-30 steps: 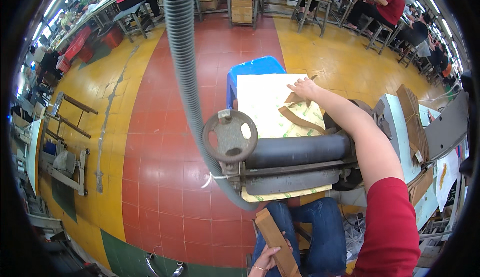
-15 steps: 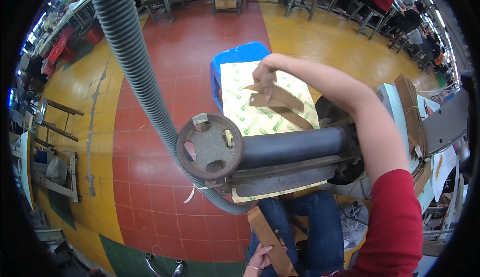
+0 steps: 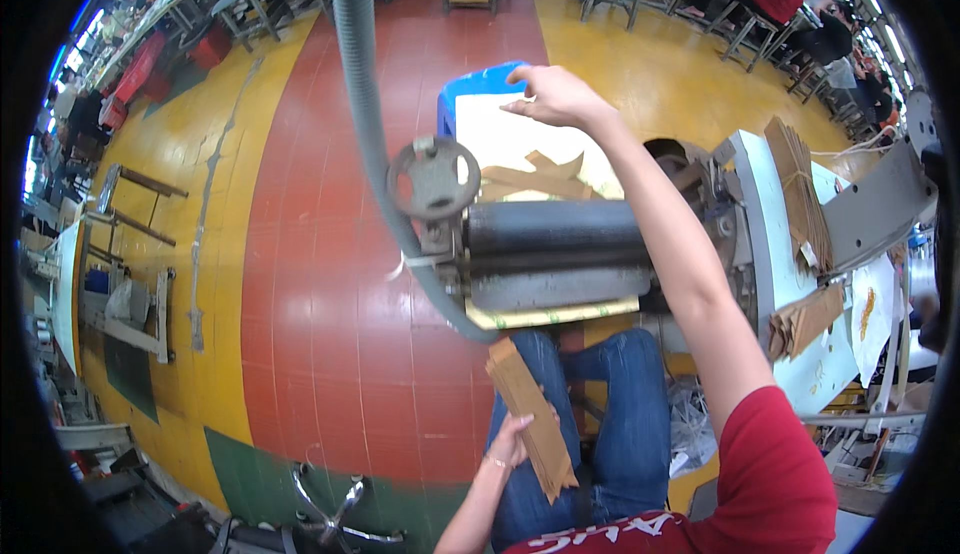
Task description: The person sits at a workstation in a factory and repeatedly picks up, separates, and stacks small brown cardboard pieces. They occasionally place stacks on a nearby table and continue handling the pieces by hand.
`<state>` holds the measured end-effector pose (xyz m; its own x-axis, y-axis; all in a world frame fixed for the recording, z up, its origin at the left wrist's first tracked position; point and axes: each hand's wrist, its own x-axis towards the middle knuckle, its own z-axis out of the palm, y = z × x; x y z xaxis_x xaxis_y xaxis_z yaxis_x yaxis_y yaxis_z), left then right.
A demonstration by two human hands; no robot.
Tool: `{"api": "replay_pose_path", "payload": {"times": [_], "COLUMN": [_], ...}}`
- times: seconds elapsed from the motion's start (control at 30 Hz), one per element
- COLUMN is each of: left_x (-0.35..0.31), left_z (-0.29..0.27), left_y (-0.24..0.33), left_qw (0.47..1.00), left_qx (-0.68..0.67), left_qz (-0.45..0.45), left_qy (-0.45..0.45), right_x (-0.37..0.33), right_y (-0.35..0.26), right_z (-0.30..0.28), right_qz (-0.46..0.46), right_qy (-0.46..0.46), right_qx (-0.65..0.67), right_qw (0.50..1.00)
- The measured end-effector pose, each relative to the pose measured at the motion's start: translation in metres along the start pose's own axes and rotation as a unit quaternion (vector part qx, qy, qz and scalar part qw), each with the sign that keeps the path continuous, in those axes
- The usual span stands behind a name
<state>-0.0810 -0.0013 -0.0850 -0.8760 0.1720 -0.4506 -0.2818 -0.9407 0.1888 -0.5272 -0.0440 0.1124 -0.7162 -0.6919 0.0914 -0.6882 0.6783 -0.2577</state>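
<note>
Across my lap, my left hand (image 3: 511, 441) grips a stack of long brown strips (image 3: 532, 416), their ends slightly fanned. My right arm reaches far forward, past a machine with a black roller (image 3: 550, 228). At its end, my right hand (image 3: 562, 97) hovers over a pale sheet (image 3: 478, 124) with thumb and forefinger apart and nothing visible between them. That sheet rests on a blue plastic stool (image 3: 488, 82). Several loose brown strips (image 3: 540, 182) lie crossed on it, just beyond the roller and nearer to me than the right hand.
A round metal handwheel (image 3: 433, 179) stands at the roller's left end, beside a grey ribbed hose (image 3: 358, 64). To the right, a light table (image 3: 755, 194) bears a tied brown bundle (image 3: 795, 189) and a smaller brown pile (image 3: 805, 322). People sit working at the far edges.
My right hand has come off the brown strips and moved up and away from them. The whole view has shifted, bringing more of the stack in my left hand into sight.
</note>
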Motion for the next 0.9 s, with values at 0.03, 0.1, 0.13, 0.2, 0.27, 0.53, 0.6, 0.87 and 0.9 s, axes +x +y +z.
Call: {"api": "replay_pose_path", "payload": {"times": [0.03,0.1,0.13,0.2,0.27,0.53,0.6,0.87,0.9], "left_x": [-0.001,-0.004,-0.007,-0.012,-0.017,-0.012,-0.010,-0.017,-0.019], "left_z": [0.000,-0.001,-0.002,0.000,0.002,0.023,0.026,0.016,0.014], "left_y": [-0.001,-0.005,-0.008,-0.012,-0.013,-0.005,0.000,0.005,0.002], "left_qw": [1.000,1.000,0.999,0.998,0.996,0.992,0.992,0.990,0.991], "left_qx": [0.011,0.021,0.021,0.028,0.042,0.090,0.075,0.017,0.022], "left_qz": [0.007,0.020,0.029,0.045,0.061,0.091,0.097,0.135,0.130], "left_qy": [0.003,0.010,0.015,0.040,0.049,0.013,0.028,-0.042,-0.029], "right_x": [-0.032,-0.116,-0.163,-0.259,-0.338,-0.452,-0.450,-0.407,-0.404], "right_y": [-0.006,-0.027,-0.038,-0.057,-0.076,-0.108,-0.105,-0.044,-0.036], "right_z": [-0.014,-0.016,-0.009,0.006,0.030,0.074,0.070,0.102,0.114], "right_qz": [0.012,0.034,-0.018,-0.010,0.082,0.221,0.226,0.249,0.280], "right_qy": [-0.003,0.019,0.074,-0.076,-0.215,-0.058,-0.009,0.078,0.041], "right_qx": [0.118,0.258,0.309,0.340,0.315,0.466,0.497,0.561,0.604], "right_qw": [0.993,0.965,0.948,0.937,0.921,0.854,0.838,0.785,0.745]}}
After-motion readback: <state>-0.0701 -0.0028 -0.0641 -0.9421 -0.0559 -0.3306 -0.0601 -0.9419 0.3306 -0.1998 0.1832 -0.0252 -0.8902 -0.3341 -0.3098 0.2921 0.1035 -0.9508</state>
